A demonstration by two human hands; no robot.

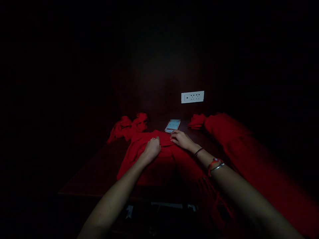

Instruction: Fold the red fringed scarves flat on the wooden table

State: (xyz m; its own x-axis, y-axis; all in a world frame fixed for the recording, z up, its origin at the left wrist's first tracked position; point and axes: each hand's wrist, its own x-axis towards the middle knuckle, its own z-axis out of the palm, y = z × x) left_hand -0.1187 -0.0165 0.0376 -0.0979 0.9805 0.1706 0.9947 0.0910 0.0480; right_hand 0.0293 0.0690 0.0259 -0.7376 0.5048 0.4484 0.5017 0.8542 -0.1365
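Observation:
A red scarf (152,169) with a fringed end lies bunched on the dark table, and part of it hangs over the front edge. My left hand (152,149), a ring on one finger, is closed on the scarf's upper folds. To its right, my right hand (183,140) has its fingers bent and pinched on the same cloth; the thumb is mostly hidden. Bracelets circle my right forearm. Just beyond the right hand lies a phone (172,126) with its screen lit.
Another bunched red cloth (128,127) with fringe sits at the back left. A long red cloth (236,139) stretches along the right side. Behind the dark table (92,176), a white socket panel (192,97) is on the wall. The surroundings are very dark.

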